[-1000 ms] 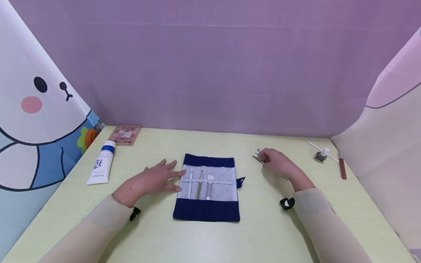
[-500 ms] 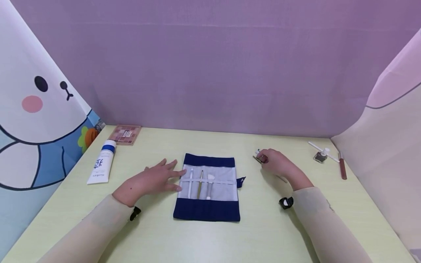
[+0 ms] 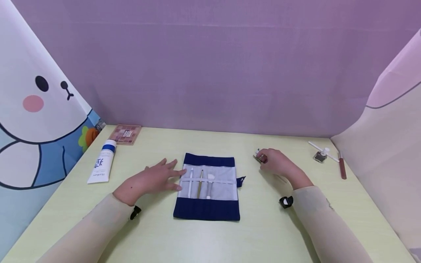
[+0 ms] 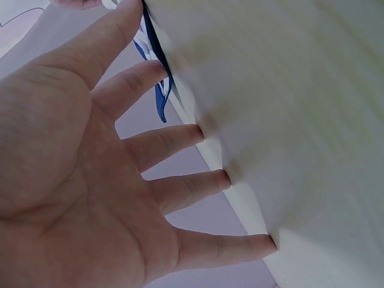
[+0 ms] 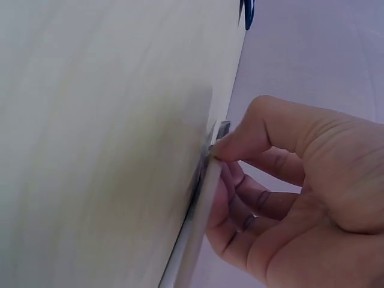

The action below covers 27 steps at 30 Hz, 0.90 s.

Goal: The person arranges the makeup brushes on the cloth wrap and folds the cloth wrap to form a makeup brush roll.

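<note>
The right hand pinches a thin brush flat against the desk, so it may slip free, while the left hand, fingers spread, steadies the pouch.

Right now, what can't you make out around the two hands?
- Thin tool in the right hand: head view, fingers cover most of it; right wrist view shows only a blurred edge.
- Tube label: too small.
- Left hand: wrist view blurs the table.
</note>
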### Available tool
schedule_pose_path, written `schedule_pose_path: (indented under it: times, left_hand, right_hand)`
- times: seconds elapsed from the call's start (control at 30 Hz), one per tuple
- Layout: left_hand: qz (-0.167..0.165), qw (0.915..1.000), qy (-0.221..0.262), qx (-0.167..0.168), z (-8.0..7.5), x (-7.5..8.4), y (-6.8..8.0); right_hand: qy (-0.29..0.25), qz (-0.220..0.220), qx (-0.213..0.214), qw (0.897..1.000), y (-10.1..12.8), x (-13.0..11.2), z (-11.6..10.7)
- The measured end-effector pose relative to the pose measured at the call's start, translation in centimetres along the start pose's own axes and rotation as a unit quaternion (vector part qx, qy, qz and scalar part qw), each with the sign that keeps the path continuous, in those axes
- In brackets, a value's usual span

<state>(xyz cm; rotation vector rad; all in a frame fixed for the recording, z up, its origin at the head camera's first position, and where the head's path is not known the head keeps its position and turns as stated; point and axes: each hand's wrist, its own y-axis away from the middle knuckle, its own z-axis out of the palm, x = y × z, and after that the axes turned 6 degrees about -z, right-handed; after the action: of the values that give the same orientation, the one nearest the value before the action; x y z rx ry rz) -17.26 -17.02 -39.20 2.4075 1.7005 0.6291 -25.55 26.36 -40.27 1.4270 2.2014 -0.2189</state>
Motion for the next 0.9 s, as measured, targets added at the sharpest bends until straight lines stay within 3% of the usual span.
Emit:
schedule_pose_path:
  times: [0.23, 0.47, 0.9]
  left_hand:
    - [0.001, 1.0000, 0.003, -0.001, -0.1, 0.0, 0.1]
    - [-0.004, 1.0000, 0.001, -0.004, -0.1, 0.2, 0.1]
    - [-0.009, 0.9999, 0.004, -0.007, -0.2, 0.3, 0.2]
  right_hand:
    - [-0.032, -0.005, 0.025, 0.999, 0.0, -0.7, -0.5]
    - [-0.104, -0.010, 0.069, 0.992, -0.4, -1.9, -1.3]
    - [-0.283, -0.046, 0.111, 0.952, -1.4, -6.6, -2.4]
